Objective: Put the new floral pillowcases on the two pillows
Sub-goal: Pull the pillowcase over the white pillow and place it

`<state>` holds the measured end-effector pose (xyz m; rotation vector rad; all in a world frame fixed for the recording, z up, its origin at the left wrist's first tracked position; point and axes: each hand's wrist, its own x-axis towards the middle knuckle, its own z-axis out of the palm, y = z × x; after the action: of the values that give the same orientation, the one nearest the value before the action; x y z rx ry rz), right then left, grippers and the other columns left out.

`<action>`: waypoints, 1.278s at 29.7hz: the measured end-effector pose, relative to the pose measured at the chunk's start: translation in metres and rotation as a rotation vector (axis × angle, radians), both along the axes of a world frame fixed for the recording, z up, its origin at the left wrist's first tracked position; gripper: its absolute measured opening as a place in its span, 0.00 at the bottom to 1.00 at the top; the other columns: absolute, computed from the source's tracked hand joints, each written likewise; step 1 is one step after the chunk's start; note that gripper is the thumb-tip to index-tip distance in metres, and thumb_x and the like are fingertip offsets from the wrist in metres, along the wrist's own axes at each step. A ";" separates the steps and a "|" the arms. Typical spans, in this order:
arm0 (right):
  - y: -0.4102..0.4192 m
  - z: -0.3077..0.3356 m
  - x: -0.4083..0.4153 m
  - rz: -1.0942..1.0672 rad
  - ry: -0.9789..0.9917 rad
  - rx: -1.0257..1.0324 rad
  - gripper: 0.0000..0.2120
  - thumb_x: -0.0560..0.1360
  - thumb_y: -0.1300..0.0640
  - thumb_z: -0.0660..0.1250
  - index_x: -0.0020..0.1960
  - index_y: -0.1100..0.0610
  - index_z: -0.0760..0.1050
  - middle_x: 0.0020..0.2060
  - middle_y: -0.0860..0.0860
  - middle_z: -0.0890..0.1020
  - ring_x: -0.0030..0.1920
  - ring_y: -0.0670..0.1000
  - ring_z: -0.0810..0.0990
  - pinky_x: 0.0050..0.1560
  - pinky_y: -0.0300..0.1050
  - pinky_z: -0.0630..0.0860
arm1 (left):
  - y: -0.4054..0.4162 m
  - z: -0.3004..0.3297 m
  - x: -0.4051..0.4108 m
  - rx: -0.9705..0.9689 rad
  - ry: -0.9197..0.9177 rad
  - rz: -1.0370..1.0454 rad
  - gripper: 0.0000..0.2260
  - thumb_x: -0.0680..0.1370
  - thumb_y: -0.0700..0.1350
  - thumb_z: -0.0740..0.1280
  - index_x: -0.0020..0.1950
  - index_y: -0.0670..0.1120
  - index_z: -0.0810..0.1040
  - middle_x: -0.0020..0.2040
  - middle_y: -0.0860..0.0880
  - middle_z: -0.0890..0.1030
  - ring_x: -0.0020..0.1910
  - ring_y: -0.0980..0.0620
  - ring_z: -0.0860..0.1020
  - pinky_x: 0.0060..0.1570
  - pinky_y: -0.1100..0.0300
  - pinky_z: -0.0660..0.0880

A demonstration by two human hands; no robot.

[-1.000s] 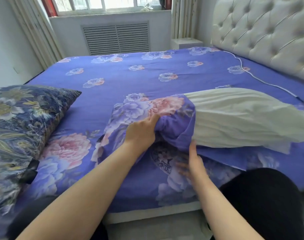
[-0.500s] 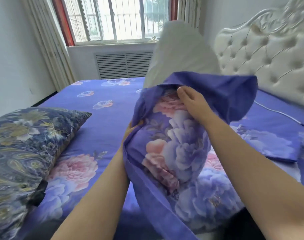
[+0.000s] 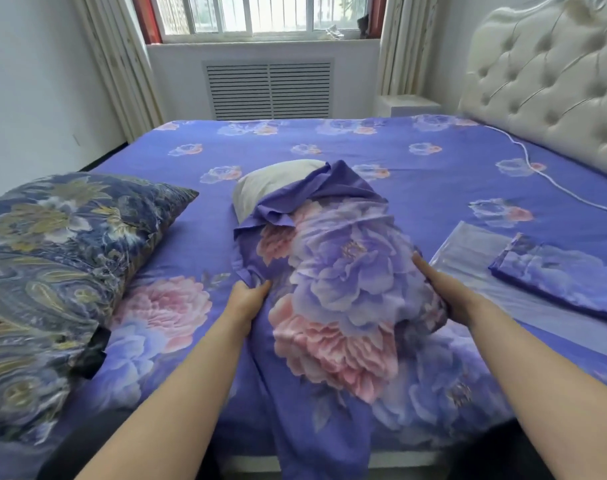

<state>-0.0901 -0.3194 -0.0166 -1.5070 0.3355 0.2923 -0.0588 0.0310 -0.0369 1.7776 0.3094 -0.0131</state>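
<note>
A purple floral pillowcase [image 3: 343, 268] covers most of a white pillow [image 3: 274, 183], whose bare far end sticks out of the bunched opening. The pillow lies lengthwise on the bed, pointing away from me. My left hand [image 3: 245, 299] grips a fold of the case at its left side. My right hand [image 3: 444, 289] grips the case's right side. A second pillow in a dark blue and gold patterned case [image 3: 53, 271] lies at the left. A folded floral pillowcase [image 3: 558, 275] sits at the right.
The bed [image 3: 364, 147] wears a matching purple floral sheet. Clear plastic packaging [image 3: 475, 258] lies under the folded case. A tufted white headboard [image 3: 551, 84] stands at the right, with a white cable [image 3: 537, 171] trailing over the sheet. A window and radiator grille are behind the bed.
The pillow was lifted upright half a second ago and now lies flat on the bed, deeper in the case. Both hands moved from the opening to the case's sides.
</note>
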 end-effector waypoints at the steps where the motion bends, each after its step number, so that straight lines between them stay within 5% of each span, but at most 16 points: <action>1: -0.004 0.014 0.000 0.017 -0.140 0.104 0.29 0.72 0.42 0.65 0.66 0.60 0.73 0.50 0.54 0.84 0.47 0.52 0.83 0.45 0.44 0.81 | 0.010 0.005 0.014 -0.022 -0.060 0.032 0.06 0.76 0.42 0.68 0.50 0.41 0.77 0.44 0.43 0.80 0.55 0.43 0.78 0.52 0.52 0.75; 4: 0.016 0.033 -0.018 0.166 -0.355 0.280 0.21 0.79 0.57 0.58 0.71 0.52 0.65 0.63 0.54 0.76 0.59 0.55 0.77 0.59 0.55 0.74 | 0.035 0.019 0.029 0.038 -0.065 0.017 0.18 0.78 0.48 0.66 0.66 0.45 0.72 0.62 0.40 0.77 0.64 0.41 0.73 0.63 0.47 0.70; 7: 0.055 -0.026 -0.050 0.077 -0.224 -0.178 0.14 0.79 0.56 0.61 0.64 0.50 0.69 0.59 0.56 0.79 0.50 0.48 0.80 0.58 0.52 0.76 | 0.034 -0.004 -0.016 0.046 0.085 0.061 0.24 0.80 0.55 0.60 0.70 0.41 0.68 0.66 0.43 0.73 0.63 0.46 0.73 0.58 0.62 0.66; 8: 0.062 -0.031 -0.056 0.034 -0.241 -0.259 0.11 0.79 0.55 0.62 0.61 0.49 0.71 0.58 0.55 0.80 0.48 0.46 0.79 0.54 0.45 0.77 | 0.036 -0.014 -0.032 -0.067 0.108 0.058 0.25 0.79 0.58 0.59 0.69 0.42 0.69 0.67 0.44 0.73 0.59 0.49 0.75 0.55 0.63 0.67; 10: 0.068 -0.008 -0.061 -0.027 -0.262 -0.105 0.10 0.75 0.53 0.67 0.56 0.54 0.75 0.51 0.53 0.82 0.45 0.46 0.81 0.46 0.36 0.77 | 0.036 -0.026 -0.064 -0.359 0.142 0.076 0.26 0.78 0.62 0.59 0.67 0.44 0.73 0.64 0.44 0.77 0.57 0.51 0.77 0.57 0.59 0.70; 12: 0.062 0.018 -0.067 -0.111 -0.298 0.093 0.17 0.65 0.49 0.73 0.48 0.60 0.80 0.42 0.53 0.85 0.41 0.49 0.83 0.45 0.41 0.78 | 0.032 -0.041 -0.098 -0.670 0.219 0.078 0.27 0.75 0.64 0.61 0.64 0.46 0.76 0.60 0.43 0.80 0.59 0.47 0.78 0.64 0.51 0.70; 14: 0.063 0.018 -0.083 -0.078 -0.355 0.033 0.14 0.66 0.51 0.74 0.49 0.56 0.80 0.43 0.50 0.85 0.43 0.48 0.83 0.47 0.44 0.77 | 0.025 -0.041 -0.119 -0.713 0.194 0.014 0.25 0.75 0.60 0.64 0.65 0.46 0.76 0.60 0.43 0.80 0.60 0.45 0.78 0.64 0.47 0.70; 18: 0.040 -0.010 -0.116 -0.049 -0.171 -0.058 0.14 0.75 0.62 0.67 0.60 0.57 0.75 0.50 0.54 0.84 0.49 0.52 0.83 0.50 0.44 0.79 | 0.043 -0.032 -0.132 -0.430 0.070 -0.003 0.19 0.78 0.45 0.65 0.67 0.41 0.72 0.53 0.44 0.83 0.55 0.43 0.80 0.48 0.53 0.79; 21: -0.003 -0.040 -0.129 -0.022 0.081 -0.994 0.27 0.73 0.51 0.69 0.69 0.55 0.64 0.63 0.59 0.75 0.61 0.60 0.75 0.58 0.53 0.71 | 0.056 -0.039 -0.150 0.761 0.019 0.100 0.22 0.77 0.46 0.67 0.69 0.43 0.68 0.60 0.38 0.76 0.60 0.38 0.74 0.55 0.47 0.70; 22: -0.003 -0.049 -0.128 -0.062 -0.038 -1.129 0.27 0.72 0.50 0.69 0.68 0.54 0.65 0.63 0.59 0.74 0.61 0.60 0.74 0.58 0.53 0.70 | 0.055 -0.041 -0.151 0.931 -0.143 0.135 0.22 0.75 0.46 0.68 0.68 0.43 0.69 0.61 0.38 0.74 0.60 0.36 0.72 0.57 0.46 0.68; 25: 0.020 -0.053 -0.105 0.018 -0.625 -1.039 0.14 0.71 0.54 0.72 0.54 0.57 0.76 0.58 0.55 0.75 0.57 0.55 0.75 0.54 0.50 0.73 | 0.037 -0.041 -0.130 0.838 -0.547 -0.010 0.12 0.72 0.45 0.73 0.51 0.43 0.77 0.54 0.44 0.77 0.54 0.41 0.74 0.57 0.56 0.67; 27: 0.033 -0.053 -0.092 0.057 -0.783 -1.012 0.07 0.71 0.58 0.73 0.46 0.58 0.77 0.56 0.53 0.76 0.55 0.53 0.76 0.52 0.52 0.75 | 0.032 -0.034 -0.125 0.742 -0.597 -0.073 0.08 0.72 0.45 0.73 0.43 0.43 0.76 0.51 0.47 0.78 0.52 0.45 0.75 0.54 0.62 0.66; 33: 0.034 -0.037 -0.077 -0.146 -0.766 -0.844 0.03 0.76 0.53 0.65 0.46 0.50 0.71 0.42 0.48 0.81 0.42 0.54 0.79 0.43 0.52 0.74 | 0.013 -0.001 -0.118 0.756 -0.545 0.087 0.07 0.80 0.43 0.61 0.50 0.38 0.71 0.40 0.45 0.75 0.38 0.44 0.71 0.37 0.55 0.60; 35: 0.036 -0.012 -0.049 -0.080 -0.692 -0.880 0.04 0.79 0.54 0.61 0.49 0.54 0.67 0.30 0.48 0.75 0.34 0.54 0.73 0.37 0.48 0.67 | 0.015 0.026 -0.082 0.661 -0.437 0.009 0.08 0.81 0.45 0.58 0.49 0.40 0.71 0.41 0.47 0.73 0.40 0.48 0.70 0.41 0.54 0.63; 38: 0.035 0.005 -0.018 0.022 -0.554 -0.813 0.05 0.80 0.54 0.59 0.49 0.54 0.63 0.29 0.48 0.69 0.30 0.48 0.67 0.34 0.45 0.62 | 0.019 0.044 -0.046 0.397 -0.227 -0.217 0.13 0.79 0.53 0.57 0.43 0.45 0.72 0.40 0.48 0.72 0.41 0.52 0.69 0.45 0.55 0.67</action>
<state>-0.1082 -0.2840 -0.0112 -2.3060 -0.0275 -0.2935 -0.1050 0.0499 0.0072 2.1765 -0.0517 0.1014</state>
